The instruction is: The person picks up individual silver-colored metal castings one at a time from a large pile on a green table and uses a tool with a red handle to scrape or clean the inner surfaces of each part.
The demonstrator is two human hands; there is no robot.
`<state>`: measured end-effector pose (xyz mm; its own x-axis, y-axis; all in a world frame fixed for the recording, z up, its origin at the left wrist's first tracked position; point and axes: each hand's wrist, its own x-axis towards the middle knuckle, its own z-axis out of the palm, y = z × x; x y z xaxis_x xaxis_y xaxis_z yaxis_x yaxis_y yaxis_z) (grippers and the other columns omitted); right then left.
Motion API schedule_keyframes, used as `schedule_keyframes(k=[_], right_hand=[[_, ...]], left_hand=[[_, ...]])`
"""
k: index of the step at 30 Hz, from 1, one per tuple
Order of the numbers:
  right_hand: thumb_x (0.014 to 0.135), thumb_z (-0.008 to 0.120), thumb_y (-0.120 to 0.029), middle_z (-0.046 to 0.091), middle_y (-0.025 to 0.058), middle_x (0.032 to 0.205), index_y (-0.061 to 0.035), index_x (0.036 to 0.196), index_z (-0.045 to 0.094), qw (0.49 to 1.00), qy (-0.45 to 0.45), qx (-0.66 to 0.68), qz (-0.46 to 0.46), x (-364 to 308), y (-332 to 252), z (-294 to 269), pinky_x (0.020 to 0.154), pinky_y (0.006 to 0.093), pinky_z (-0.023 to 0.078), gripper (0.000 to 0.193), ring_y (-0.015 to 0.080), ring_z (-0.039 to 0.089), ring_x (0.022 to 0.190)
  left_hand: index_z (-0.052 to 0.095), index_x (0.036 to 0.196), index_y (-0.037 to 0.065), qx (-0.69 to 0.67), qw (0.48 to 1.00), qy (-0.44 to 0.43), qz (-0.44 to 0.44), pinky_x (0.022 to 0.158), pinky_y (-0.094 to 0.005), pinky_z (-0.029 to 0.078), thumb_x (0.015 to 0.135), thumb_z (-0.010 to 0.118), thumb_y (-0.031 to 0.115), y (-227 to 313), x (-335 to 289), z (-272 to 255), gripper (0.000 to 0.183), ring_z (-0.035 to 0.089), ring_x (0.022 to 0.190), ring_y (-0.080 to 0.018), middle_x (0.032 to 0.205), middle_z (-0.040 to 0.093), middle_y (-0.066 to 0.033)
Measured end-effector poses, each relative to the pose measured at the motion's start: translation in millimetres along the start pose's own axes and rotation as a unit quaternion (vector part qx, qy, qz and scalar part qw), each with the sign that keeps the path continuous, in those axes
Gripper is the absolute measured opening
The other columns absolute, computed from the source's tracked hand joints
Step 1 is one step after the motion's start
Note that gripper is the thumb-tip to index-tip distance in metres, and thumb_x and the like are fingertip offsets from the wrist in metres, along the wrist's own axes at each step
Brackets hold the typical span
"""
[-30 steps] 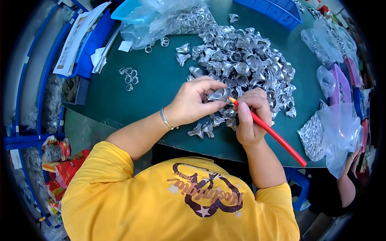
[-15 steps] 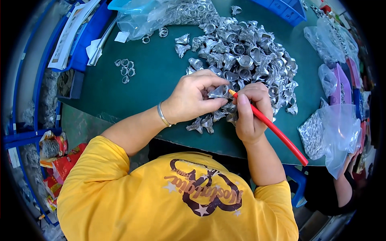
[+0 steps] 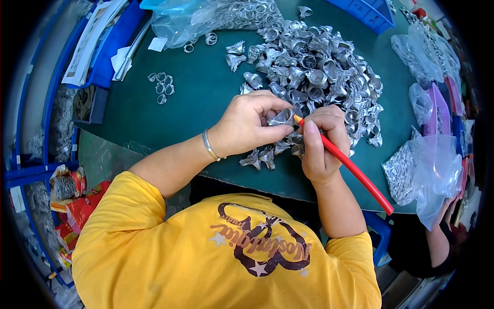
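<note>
At the near side of the metal heap (image 3: 296,75), the left hand (image 3: 242,122) partly covers a silvery piece (image 3: 281,118) and the right hand (image 3: 324,144) hides some of the red pencil (image 3: 360,178); beyond the heap, the top edge crops a blue tray (image 3: 369,15).

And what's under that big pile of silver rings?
Green tabletop shows around the pile, so it seems to rest there. Anything beneath its middle is covered by the rings, and the left hand and right hand hide part of the near side.
</note>
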<state>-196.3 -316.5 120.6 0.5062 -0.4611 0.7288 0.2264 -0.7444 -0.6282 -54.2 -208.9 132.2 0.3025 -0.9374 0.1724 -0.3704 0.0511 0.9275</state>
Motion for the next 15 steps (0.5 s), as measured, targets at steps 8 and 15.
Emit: schedule_keyframes(k=[8,15], right_hand=[[0.075,0.061,0.0,0.059,0.0083,0.072,-0.004,0.08,0.056,0.999,-0.034,0.007,-0.024,-0.3,-4.5,2.1,0.069,0.0348,0.04,0.008,0.0235,0.054,0.064],[0.085,0.053,0.002,0.063,0.013,0.085,0.0023,0.097,0.056,0.995,0.048,0.09,0.005,-0.9,0.2,3.4,0.072,0.0325,0.045,0.012,0.0224,0.057,0.072]], left_hand=[[0.066,0.101,-0.001,-0.024,0.999,0.006,-0.045,0.058,-0.0171,0.043,0.074,0.074,0.007,-4.2,0.1,3.0,0.03,0.054,0.068,-0.0034,0.087,0.061,-0.0023],[0.065,0.104,0.0,-0.031,0.999,0.01,-0.009,0.066,-0.0178,0.046,0.072,0.076,0.001,-1.1,2.0,0.2,0.034,0.057,0.081,-0.0068,0.096,0.059,-0.004]])
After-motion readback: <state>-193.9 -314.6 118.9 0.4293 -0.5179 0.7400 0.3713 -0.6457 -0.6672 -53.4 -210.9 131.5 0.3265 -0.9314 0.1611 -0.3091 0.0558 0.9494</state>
